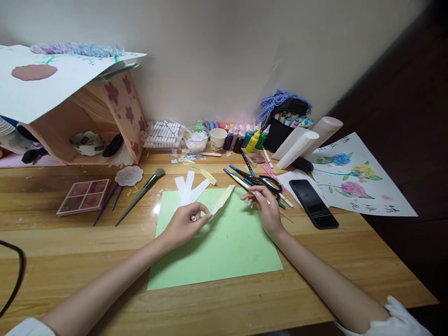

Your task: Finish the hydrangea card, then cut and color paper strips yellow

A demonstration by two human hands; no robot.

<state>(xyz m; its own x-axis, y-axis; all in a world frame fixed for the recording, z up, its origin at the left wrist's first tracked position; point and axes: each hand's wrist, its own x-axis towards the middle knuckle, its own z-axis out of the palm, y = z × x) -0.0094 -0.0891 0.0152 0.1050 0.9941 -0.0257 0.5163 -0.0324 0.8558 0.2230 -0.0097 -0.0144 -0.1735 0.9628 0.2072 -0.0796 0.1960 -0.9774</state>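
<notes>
A light green sheet of paper (224,242) lies on the wooden table in front of me. My left hand (185,224) rests on it and pinches the near end of a pale yellow paper strip (222,199) that points up and to the right. Just above that hand lie three white paper strips (189,186) fanned out. My right hand (264,207) sits at the sheet's right edge, fingers closed on a white pen (245,184) beside black scissors (268,183) and several coloured markers.
A black phone (313,204) and a flower drawing (357,179) lie to the right. Paint bottles (247,137), a paper cup (218,138), a marker tray (161,134) and rolled paper (301,144) line the wall. At left lie brushes (142,196), a paint palette (84,196) and a wooden box (87,121).
</notes>
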